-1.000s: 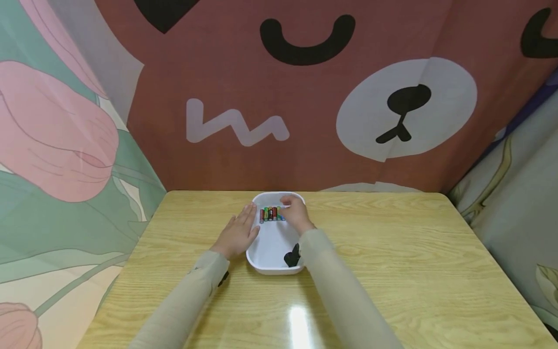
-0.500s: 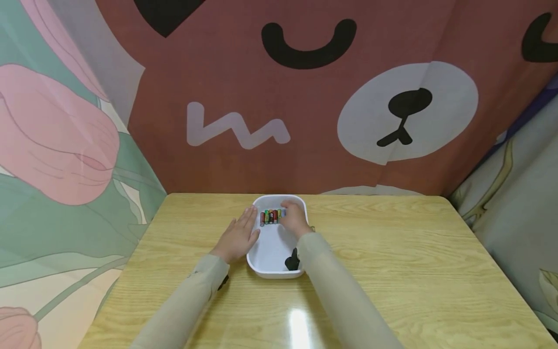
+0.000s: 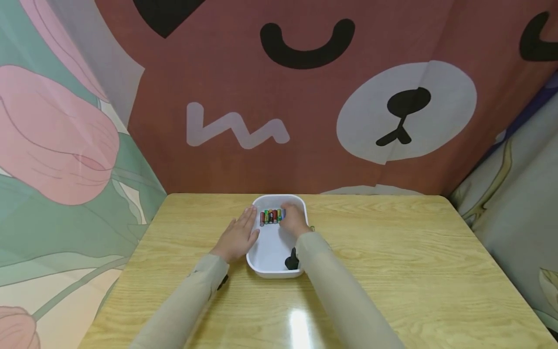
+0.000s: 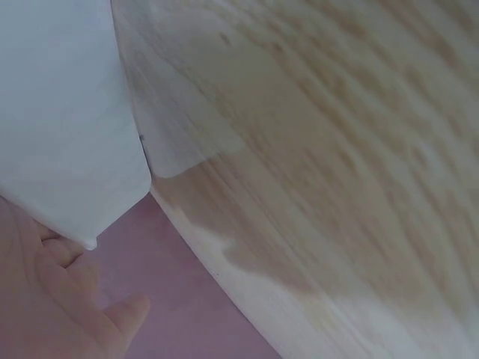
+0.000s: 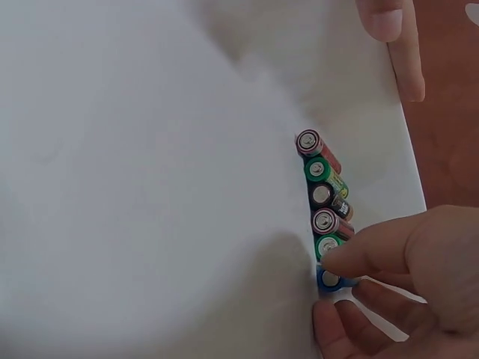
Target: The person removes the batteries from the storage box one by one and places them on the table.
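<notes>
A row of several AA-type batteries [image 3: 271,216] lies side by side in the far part of a white tray [image 3: 279,275]. My right hand [image 3: 295,220] is at the row's right end. In the right wrist view its thumb and fingers pinch around the blue battery [image 5: 329,281], the thumb tip also over the end of the green battery [image 5: 327,244] beside it. Red, green and black batteries continue the row. My left hand [image 3: 235,235] rests along the tray's left rim, fingers straight and thumb over the edge.
A black object [image 3: 291,262] lies in the tray's near right corner, partly hidden by my right sleeve. The tray stands on a wood-grain table [image 3: 392,261], near its back edge. A printed bear curtain [image 3: 305,121] hangs right behind.
My right hand has lowered around the blue end of the row, its fingers tucking further in. My left hand stays on the tray rim. The head view tilted slightly.
</notes>
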Action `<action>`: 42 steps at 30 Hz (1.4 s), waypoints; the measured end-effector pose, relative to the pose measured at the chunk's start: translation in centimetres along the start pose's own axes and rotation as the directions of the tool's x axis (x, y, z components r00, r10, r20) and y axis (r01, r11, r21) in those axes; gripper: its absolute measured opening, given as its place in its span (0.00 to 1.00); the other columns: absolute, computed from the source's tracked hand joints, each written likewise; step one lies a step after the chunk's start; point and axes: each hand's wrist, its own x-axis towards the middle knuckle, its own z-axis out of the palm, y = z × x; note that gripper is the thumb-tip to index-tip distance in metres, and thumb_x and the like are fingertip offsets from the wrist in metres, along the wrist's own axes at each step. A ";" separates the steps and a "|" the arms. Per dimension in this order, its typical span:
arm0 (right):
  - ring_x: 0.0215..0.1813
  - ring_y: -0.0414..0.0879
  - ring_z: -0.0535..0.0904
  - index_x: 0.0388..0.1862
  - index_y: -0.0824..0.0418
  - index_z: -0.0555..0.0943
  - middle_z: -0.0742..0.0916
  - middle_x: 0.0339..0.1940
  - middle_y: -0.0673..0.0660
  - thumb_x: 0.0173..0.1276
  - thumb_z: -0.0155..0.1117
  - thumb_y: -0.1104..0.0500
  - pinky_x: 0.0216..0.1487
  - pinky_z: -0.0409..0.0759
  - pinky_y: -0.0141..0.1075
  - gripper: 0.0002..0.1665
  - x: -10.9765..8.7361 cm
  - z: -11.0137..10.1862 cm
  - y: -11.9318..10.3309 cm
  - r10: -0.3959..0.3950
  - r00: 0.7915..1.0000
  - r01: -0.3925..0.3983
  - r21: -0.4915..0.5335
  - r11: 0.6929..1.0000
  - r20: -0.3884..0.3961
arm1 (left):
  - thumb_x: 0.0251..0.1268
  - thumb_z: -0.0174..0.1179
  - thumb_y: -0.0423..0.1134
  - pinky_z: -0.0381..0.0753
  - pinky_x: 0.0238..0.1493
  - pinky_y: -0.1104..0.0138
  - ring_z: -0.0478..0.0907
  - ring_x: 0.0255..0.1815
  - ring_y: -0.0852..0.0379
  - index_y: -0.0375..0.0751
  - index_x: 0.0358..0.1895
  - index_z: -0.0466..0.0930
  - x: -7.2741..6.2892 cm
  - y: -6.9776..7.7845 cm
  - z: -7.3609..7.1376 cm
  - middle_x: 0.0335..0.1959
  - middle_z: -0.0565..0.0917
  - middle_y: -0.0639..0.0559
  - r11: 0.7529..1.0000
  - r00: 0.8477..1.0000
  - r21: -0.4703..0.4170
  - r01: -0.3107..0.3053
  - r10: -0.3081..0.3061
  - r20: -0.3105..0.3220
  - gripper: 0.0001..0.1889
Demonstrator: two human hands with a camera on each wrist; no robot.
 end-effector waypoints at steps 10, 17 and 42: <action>0.39 0.51 0.75 0.47 0.73 0.81 0.85 0.40 0.64 0.61 0.65 0.76 0.42 0.77 0.41 0.14 -0.3 -0.2 0.0 -0.019 1.000 0.019 -0.033 0.999 0.004 | 0.82 0.39 0.52 0.50 0.78 0.42 0.42 0.83 0.44 0.36 0.82 0.39 0.2 -0.1 0.1 0.84 0.42 0.44 0.999 1.000 0.043 0.005 -0.006 0.020 0.37; 0.29 0.47 0.62 0.30 0.70 0.77 0.70 0.25 0.53 0.58 0.67 0.75 0.31 0.63 0.38 0.06 -0.3 -0.4 0.0 -0.019 1.000 0.019 -0.039 0.999 -0.006 | 0.82 0.39 0.52 0.49 0.78 0.42 0.41 0.83 0.44 0.36 0.82 0.39 0.2 0.1 -0.1 0.83 0.42 0.44 0.999 1.000 0.036 0.002 -0.003 0.018 0.37; 0.32 0.47 0.73 0.38 0.74 0.83 0.84 0.32 0.59 0.55 0.75 0.71 0.36 0.79 0.38 0.13 -0.5 -0.6 -0.4 -0.021 0.998 0.025 0.084 0.996 -0.056 | 0.82 0.40 0.51 0.50 0.78 0.42 0.44 0.83 0.43 0.34 0.82 0.42 0.0 0.5 -0.3 0.83 0.44 0.43 1.000 1.000 0.028 0.005 -0.005 0.002 0.36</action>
